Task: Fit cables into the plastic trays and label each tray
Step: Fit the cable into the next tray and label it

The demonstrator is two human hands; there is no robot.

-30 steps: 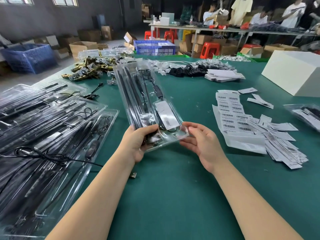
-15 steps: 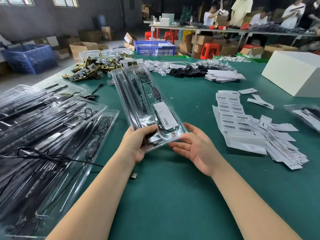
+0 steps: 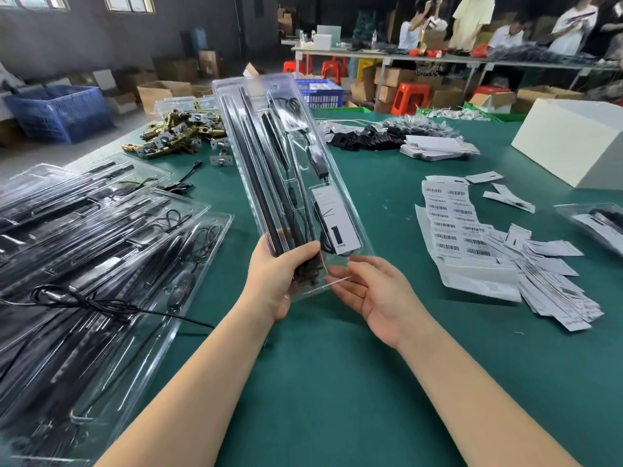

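the stack of clear trays (image 3: 101,251) at the near left runs off the left and bottom edges, and its glare and layered plastic make the separate black cables (image 3: 84,301) inside hard to tell apart. another tray (image 3: 593,224) is cut off at the right edge. print on the barcode label sheet (image 3: 451,220) and on the white card (image 3: 337,224) inside the held tray is too small to read. the left palm is hidden behind the plastic.

the left hand (image 3: 279,278) grips the near end of a long clear tray (image 3: 290,176), thumb across the front and fingers behind it, holding it tilted up above the green table (image 3: 337,382) with its far end leaning away and to the left. black rods and a cable sit in its channels. the right hand (image 3: 374,291) is palm up, fingers straight and spread, their tips touching the tray's near right corner from below. loose white labels (image 3: 556,284) lie to the right, well apart from both hands.
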